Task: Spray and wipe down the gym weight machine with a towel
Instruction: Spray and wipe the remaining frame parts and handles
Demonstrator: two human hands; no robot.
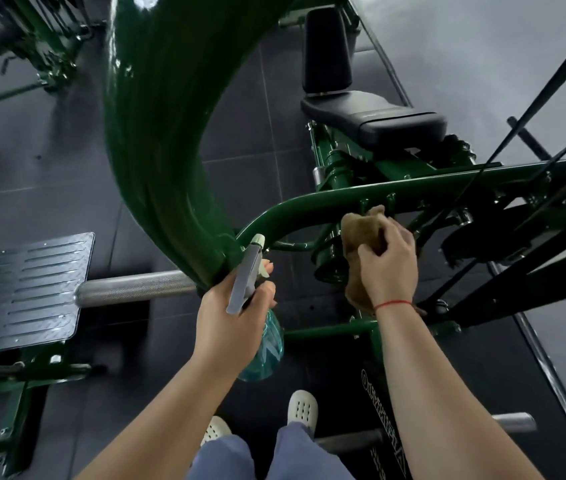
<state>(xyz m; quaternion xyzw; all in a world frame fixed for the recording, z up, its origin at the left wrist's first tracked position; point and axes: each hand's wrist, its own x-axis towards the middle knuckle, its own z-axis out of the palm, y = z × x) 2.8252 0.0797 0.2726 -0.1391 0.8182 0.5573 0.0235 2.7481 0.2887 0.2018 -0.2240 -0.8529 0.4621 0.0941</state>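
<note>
Grey floor; one towel (364, 233), one spray bottle (260, 341), two hands.

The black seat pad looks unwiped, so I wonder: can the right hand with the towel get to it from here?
Probably yes: the right hand holds the towel beside the green tube, with open space above toward the seat pad.

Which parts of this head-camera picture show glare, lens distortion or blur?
Head view: glare streaks the glossy, thick green curved machine arm; the wide lens bows that arm and the thinner green frame tube; the top-left corner is smeared, while the brown towel and teal spray bottle stay fairly sharp.
</note>
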